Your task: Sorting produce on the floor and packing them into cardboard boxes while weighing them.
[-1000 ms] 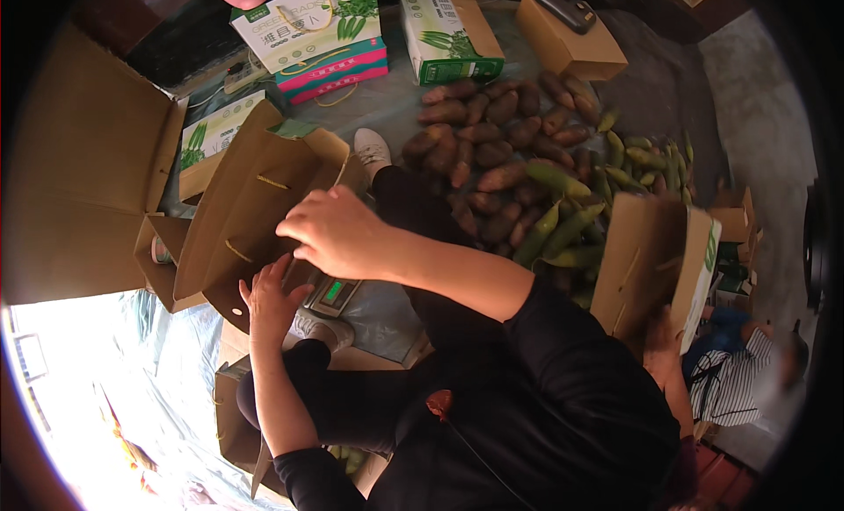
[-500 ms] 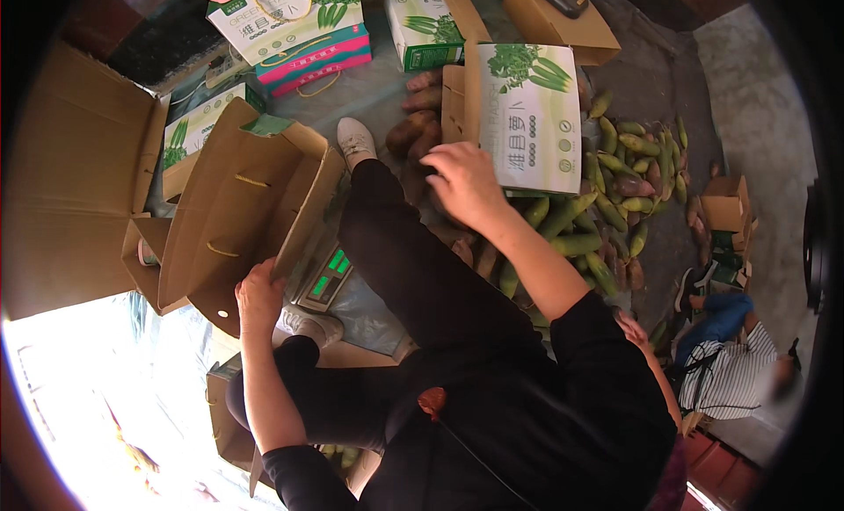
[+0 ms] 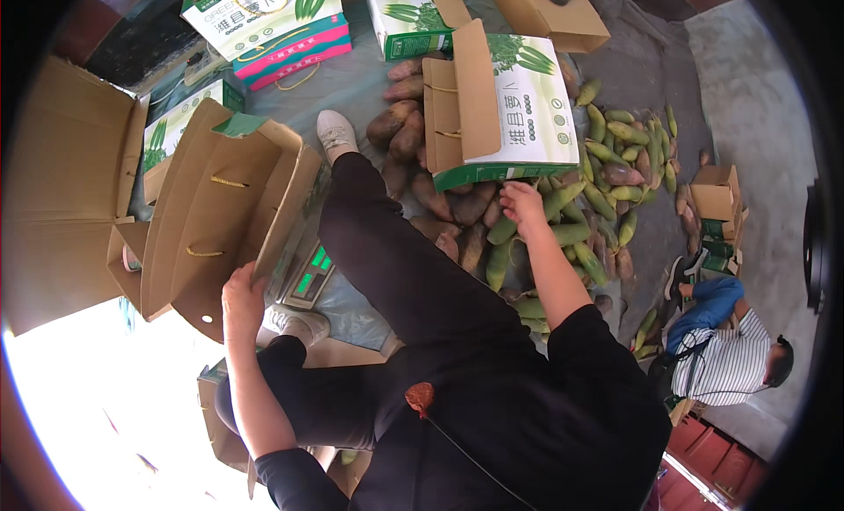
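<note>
- Left hand [image 3: 239,293]: closed on the near edge of an open brown carton [image 3: 224,208] at left, which stands on a scale [image 3: 308,272] with a green display.
- Right hand [image 3: 522,203]: fingers curled under the near edge of a green-and-white box [image 3: 505,107], held above the radish pile [image 3: 563,212] at right.
- Second person [image 3: 730,357] crouches near right.

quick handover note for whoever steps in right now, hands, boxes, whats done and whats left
Left hand: grips the lower edge of the open brown carton, which is tilted over the scale.
Right hand: at the bottom edge of the green and white gift box, whose flaps are open, above the radish pile; grip unclear.
Done: both boxes opened.
Left: no radishes visible in either box; the pile lies loose on the ground sheet.
</note>
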A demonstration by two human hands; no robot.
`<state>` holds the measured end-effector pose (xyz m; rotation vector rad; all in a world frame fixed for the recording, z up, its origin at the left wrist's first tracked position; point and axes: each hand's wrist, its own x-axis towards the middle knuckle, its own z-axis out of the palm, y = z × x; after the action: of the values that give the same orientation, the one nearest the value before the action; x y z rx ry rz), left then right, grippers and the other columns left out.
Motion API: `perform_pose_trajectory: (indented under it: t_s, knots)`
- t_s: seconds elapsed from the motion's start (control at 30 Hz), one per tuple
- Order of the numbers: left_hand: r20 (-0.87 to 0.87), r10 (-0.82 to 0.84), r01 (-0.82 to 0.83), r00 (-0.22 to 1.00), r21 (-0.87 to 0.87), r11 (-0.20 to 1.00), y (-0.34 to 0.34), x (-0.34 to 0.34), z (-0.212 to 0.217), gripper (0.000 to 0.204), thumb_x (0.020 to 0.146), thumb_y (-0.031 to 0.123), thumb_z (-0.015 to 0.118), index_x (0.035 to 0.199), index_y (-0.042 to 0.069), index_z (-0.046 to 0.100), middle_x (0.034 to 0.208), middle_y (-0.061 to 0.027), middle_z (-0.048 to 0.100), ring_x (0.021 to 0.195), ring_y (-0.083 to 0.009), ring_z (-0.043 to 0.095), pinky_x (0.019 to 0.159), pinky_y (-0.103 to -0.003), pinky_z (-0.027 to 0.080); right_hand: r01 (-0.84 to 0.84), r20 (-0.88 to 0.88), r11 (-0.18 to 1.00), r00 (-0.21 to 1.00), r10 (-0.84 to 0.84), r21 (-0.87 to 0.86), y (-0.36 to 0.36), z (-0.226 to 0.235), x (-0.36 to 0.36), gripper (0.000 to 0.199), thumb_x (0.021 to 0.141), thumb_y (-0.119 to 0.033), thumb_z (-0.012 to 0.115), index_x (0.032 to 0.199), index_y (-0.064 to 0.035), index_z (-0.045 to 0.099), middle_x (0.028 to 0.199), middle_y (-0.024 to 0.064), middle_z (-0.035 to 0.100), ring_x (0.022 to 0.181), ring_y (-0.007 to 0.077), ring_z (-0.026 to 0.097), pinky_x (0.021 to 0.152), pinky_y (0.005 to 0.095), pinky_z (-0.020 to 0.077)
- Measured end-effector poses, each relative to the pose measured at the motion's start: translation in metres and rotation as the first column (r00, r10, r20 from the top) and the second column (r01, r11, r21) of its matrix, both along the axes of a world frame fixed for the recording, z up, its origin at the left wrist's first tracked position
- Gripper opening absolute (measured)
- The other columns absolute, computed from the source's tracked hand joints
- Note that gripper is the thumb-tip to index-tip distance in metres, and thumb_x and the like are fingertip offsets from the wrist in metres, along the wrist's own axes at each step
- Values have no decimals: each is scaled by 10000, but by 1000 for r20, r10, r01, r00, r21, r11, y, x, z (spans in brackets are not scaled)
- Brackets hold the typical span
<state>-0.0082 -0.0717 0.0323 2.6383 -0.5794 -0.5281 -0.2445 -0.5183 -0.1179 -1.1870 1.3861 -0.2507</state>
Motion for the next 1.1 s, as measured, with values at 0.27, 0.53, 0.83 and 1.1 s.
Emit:
perform_pose_trajectory:
  t_s: [0.27,0.53,0.83,1.1]
  knots:
    - [-88,31,-29,996,29,999,3,-16,14,322,753,-27,581,1069,11,632,1001,-235,615,966,-396,587,831,-436,464,165,290,812,879,-379,560,25,-52,20,369,856,-377,658,1155,-190,548,1026,35,588,835,181,545,721,348,445]
    - [-143,30,-11,989,132,991,18,-25,30,338,731,-39,513,1032,33,650,945,-245,627,954,-392,599,833,-431,467,276,334,590,613,-716,759,38,-59,65,417,787,-501,692,1011,-185,538,915,38,516,764,182,489,688,340,431]
    - [-134,-5,24,991,137,990,17,-24,23,367,735,-43,565,1060,96,662,929,-207,645,924,-369,611,825,-425,488,450,497,630,388,-776,633,-7,-19,71,314,865,-400,640,824,-96,575,687,-7,492,654,143,476,616,294,433]
    - [-82,-78,94,994,202,975,33,-25,19,411,698,-71,530,1045,96,672,881,-186,656,890,-344,627,806,-411,502,175,671,756,366,-644,631,6,77,71,270,893,-339,598,859,-71,585,672,-6,462,655,144,450,649,298,426]
